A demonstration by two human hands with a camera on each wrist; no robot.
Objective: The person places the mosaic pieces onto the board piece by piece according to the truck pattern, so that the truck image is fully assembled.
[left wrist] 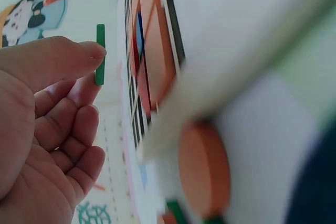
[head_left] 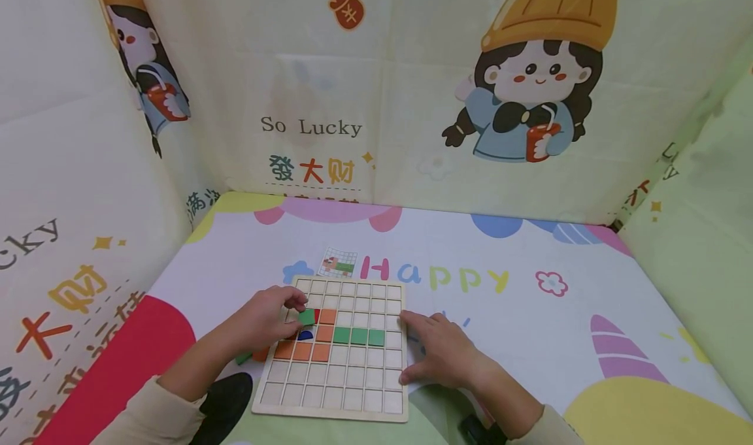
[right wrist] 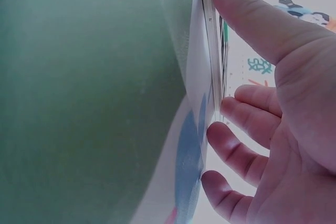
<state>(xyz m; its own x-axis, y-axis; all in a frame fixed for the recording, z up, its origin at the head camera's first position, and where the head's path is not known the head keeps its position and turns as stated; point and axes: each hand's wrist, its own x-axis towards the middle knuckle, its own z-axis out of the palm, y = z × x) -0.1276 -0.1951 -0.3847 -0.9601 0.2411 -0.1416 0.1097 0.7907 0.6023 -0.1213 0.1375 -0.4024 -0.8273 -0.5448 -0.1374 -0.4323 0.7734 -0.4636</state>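
Observation:
My left hand (head_left: 265, 317) pinches a green square tile (head_left: 306, 317) between thumb and fingertips, above the left part of a wooden grid board (head_left: 353, 402). The left wrist view shows that tile (left wrist: 100, 54) edge-on. On the board, three green tiles (head_left: 359, 336) lie in a row, left of which are several orange tiles (head_left: 302, 351). A blue piece with a curved edge (head_left: 306, 334) and a bit of red tile (head_left: 317, 315) show close by the left fingers. My right hand (head_left: 444, 350) touches the board's right edge with thumb and fingertips, its fingers spread and relaxed.
A small card (head_left: 338, 263) with a gridded coloured picture lies behind the board. Left of the board are a rounded orange piece (left wrist: 205, 169) and a green piece (head_left: 243, 358). A black object (head_left: 479, 430) sits by the right wrist. Printed cloth walls (head_left: 406, 105) surround the table.

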